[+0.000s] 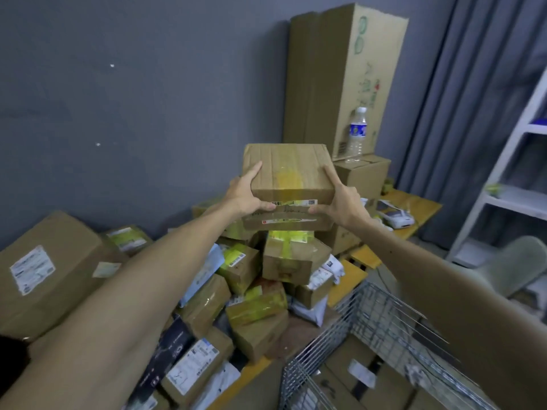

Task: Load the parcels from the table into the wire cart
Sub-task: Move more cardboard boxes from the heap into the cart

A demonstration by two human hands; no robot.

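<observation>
A grey wall (118, 99) filled the background, with a tall cardboard carton (340, 78) standing upright against it at the right. Below it, a yellow-topped counter (414, 202) was heaped with parcels (251, 291), mostly brown taped boxes and a few soft mailers, with one large labelled box (44, 273) at the far left. At the lower right stood the wire cart (370, 327), just beside the counter's edge, with flat brown boxes already lying inside it. You held one square cardboard parcel (288, 170), smeared with yellow tape, lifted above the pile and well short of the cart. Your left hand (247, 192) was clamped on its left side, and your right hand (340, 202) was clamped on its right side, both thumbs pressed against the labelled front face. A clear water bottle (356, 134) stood on a box behind the parcel.
</observation>
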